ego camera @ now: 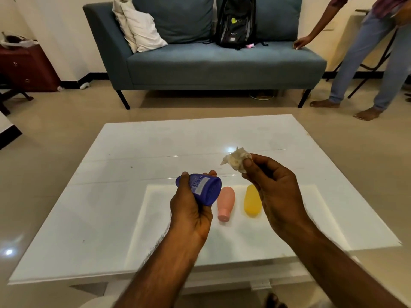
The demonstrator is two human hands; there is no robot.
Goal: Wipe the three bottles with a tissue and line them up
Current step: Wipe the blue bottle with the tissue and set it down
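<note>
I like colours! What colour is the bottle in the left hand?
Blue, with a pale label. The blue bottle shows best in the head view.

The blue bottle point(203, 189) has a pale label with printing on it, but the words are too blurry to read. The black backpack point(236, 21) behind it shows a green round logo with tiny letters, also unreadable.

Head-worn, forward-down, seemingly close overhead.

At frame centre: blue bottle point(203, 190) with a pale label, pink bottle point(225, 202), yellow bottle point(252, 202), white tissue point(235, 160), glossy white counter point(138, 156). Above, teal sofa point(222, 63), black backpack point(236, 23).
</note>
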